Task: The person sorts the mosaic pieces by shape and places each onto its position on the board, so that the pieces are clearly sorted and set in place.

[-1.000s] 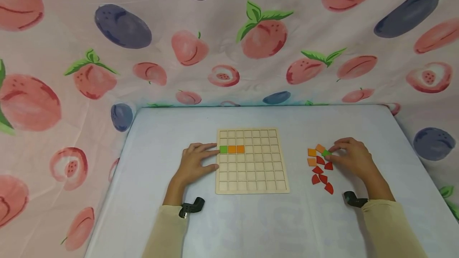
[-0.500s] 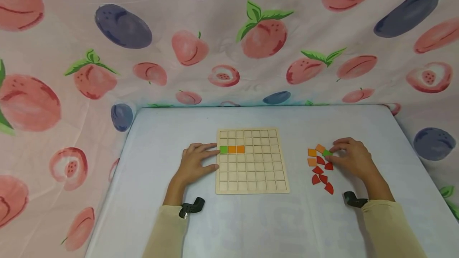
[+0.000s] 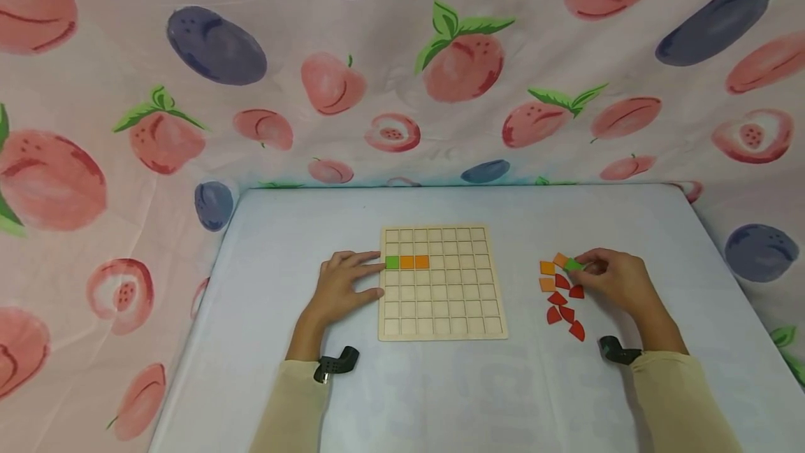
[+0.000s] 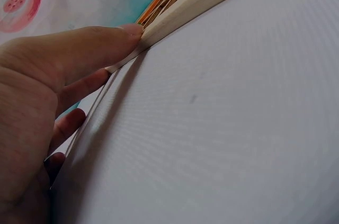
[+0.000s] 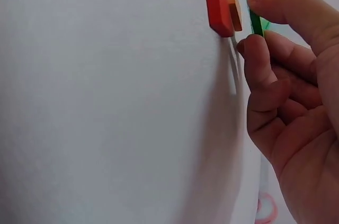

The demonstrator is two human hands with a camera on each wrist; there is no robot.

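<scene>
My left hand (image 3: 342, 286) rests at the left edge of a wooden grid board (image 3: 465, 292), its thumb and straight fingers touching the rim. In the left wrist view the thumb (image 4: 100, 46) lies on the board's side. One green and two orange square tiles (image 3: 414, 262) sit side by side in the third row from the top, from the left end. On the right, my right hand (image 3: 619, 278) pinches a green square tile (image 3: 573, 265) between thumb and fingers. The right wrist view shows this green tile (image 5: 256, 21) tilted up on edge at the fingertips.
Next to the right hand lie several loose pieces: orange square tiles (image 3: 547, 284) and red quarter-circle pieces (image 3: 577, 331). White cloth (image 3: 453, 397) covers the table. A fruit-print curtain (image 3: 390, 33) hangs behind it. Each wrist wears a black camera (image 3: 339, 363).
The right hand has shifted slightly, drawing its fingers in around the green tile, which now tilts. The left hand and the board have not moved.
</scene>
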